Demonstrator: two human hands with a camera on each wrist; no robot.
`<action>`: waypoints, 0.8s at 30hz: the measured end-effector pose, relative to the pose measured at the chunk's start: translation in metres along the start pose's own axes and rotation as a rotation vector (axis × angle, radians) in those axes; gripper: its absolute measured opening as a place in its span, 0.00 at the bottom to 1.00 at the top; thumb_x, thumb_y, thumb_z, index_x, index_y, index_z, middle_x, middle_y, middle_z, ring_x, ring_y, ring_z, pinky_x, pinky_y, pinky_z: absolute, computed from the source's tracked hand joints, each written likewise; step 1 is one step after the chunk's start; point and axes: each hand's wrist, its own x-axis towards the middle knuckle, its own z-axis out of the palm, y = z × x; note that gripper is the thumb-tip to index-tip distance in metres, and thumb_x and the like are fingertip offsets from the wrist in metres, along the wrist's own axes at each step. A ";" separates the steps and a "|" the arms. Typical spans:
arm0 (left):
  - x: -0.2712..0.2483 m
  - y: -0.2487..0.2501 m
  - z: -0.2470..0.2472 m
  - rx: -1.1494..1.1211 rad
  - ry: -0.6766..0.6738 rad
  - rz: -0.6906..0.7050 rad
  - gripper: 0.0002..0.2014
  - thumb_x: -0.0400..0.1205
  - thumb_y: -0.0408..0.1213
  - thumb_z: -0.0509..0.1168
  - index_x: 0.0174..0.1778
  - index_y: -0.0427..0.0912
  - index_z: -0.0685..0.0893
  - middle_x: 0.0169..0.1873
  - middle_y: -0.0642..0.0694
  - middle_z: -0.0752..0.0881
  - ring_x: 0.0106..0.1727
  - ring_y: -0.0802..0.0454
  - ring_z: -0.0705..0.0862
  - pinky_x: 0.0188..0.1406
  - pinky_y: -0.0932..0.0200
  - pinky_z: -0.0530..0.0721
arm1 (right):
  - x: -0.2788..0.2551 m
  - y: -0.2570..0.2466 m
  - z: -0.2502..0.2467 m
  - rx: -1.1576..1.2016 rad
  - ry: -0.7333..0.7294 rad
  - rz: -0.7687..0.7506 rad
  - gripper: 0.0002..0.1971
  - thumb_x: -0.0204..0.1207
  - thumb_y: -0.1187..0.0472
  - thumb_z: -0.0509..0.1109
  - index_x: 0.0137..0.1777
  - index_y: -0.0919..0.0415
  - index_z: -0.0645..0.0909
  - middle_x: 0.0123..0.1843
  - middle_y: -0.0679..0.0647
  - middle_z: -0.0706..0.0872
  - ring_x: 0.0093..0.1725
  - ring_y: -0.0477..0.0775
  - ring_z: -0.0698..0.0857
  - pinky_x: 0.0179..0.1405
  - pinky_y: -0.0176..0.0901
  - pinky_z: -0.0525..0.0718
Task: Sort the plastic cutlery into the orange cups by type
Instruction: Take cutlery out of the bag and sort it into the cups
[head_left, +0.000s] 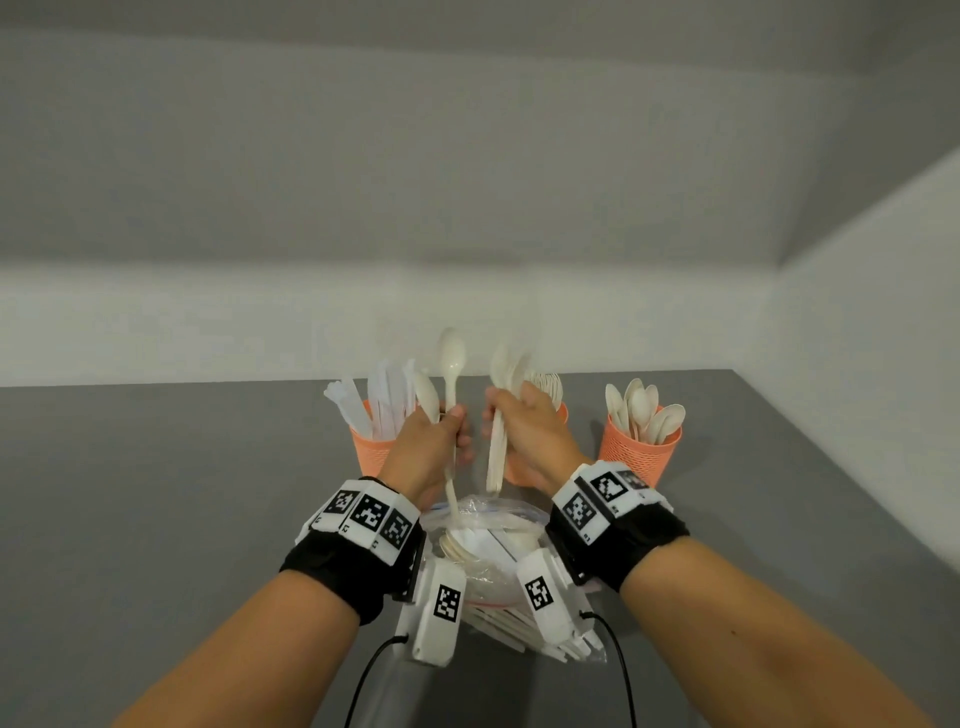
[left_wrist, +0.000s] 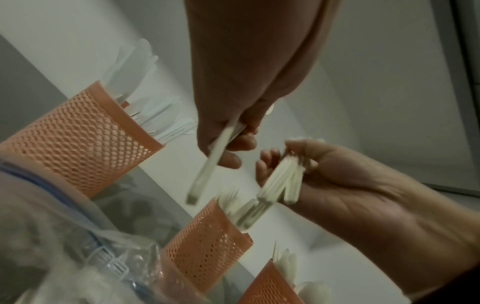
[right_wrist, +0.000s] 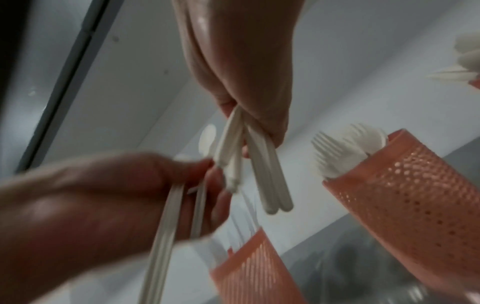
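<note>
Spoons (head_left: 451, 379) — upright in both grips

Dim even light, wrist views blurry, edges warped

Both forearms reach forward side by side, wrists strapped in black bands, the left hand (head_left: 431, 441) and right hand (head_left: 530, 431) raised close together but apart, each with fingers curled around upright white spoon handles.
</note>
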 end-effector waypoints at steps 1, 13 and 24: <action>0.003 0.001 -0.002 -0.007 0.020 -0.008 0.12 0.86 0.31 0.55 0.37 0.39 0.76 0.28 0.46 0.75 0.26 0.55 0.74 0.35 0.57 0.79 | 0.006 -0.005 -0.006 0.048 0.053 -0.009 0.05 0.81 0.61 0.62 0.43 0.60 0.75 0.36 0.55 0.81 0.35 0.51 0.81 0.39 0.42 0.84; 0.023 0.005 -0.014 -0.081 -0.038 0.054 0.14 0.87 0.37 0.54 0.36 0.42 0.76 0.26 0.49 0.75 0.27 0.56 0.74 0.37 0.60 0.77 | 0.073 0.011 -0.051 -0.189 0.339 -0.319 0.13 0.79 0.68 0.64 0.62 0.64 0.70 0.45 0.54 0.79 0.43 0.49 0.80 0.52 0.40 0.80; 0.021 0.006 -0.015 -0.099 -0.137 0.066 0.13 0.87 0.38 0.54 0.38 0.41 0.77 0.23 0.51 0.73 0.24 0.59 0.72 0.30 0.65 0.79 | 0.077 0.046 -0.059 -0.511 0.304 -0.356 0.09 0.84 0.56 0.57 0.53 0.60 0.75 0.54 0.57 0.76 0.57 0.59 0.78 0.61 0.49 0.75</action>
